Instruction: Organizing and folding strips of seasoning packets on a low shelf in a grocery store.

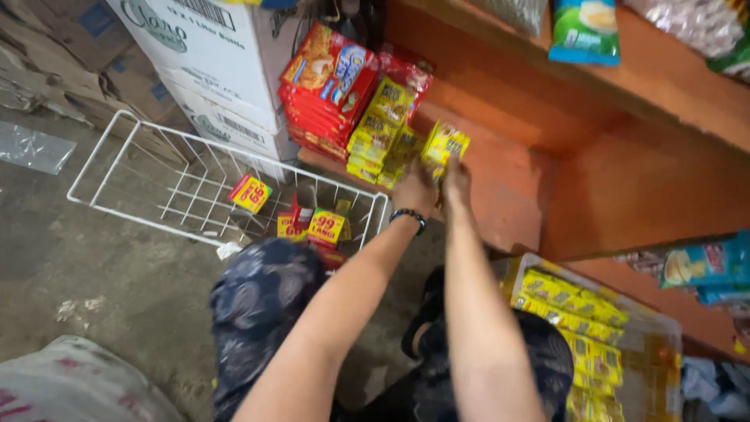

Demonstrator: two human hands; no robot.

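Observation:
Both arms reach forward to an orange wooden shelf (508, 187). My left hand (414, 190), with a dark bead bracelet at the wrist, and my right hand (456, 181) together grip a small stack of yellow snack packets (444, 145) held against the shelf. Just to the left stand more yellow packets (383, 129) in rows, and beside those a pile of red snack packets (328, 82). A clear plastic bag (582, 336) with several yellow packets lies by my right knee.
A white wire rack (133, 168) lies on the concrete floor with a few red and yellow packets (250, 193) in it. Cardboard boxes (211, 62) stand behind. Upper shelves hold green and blue snack bags (584, 31). A sack (78, 387) sits at lower left.

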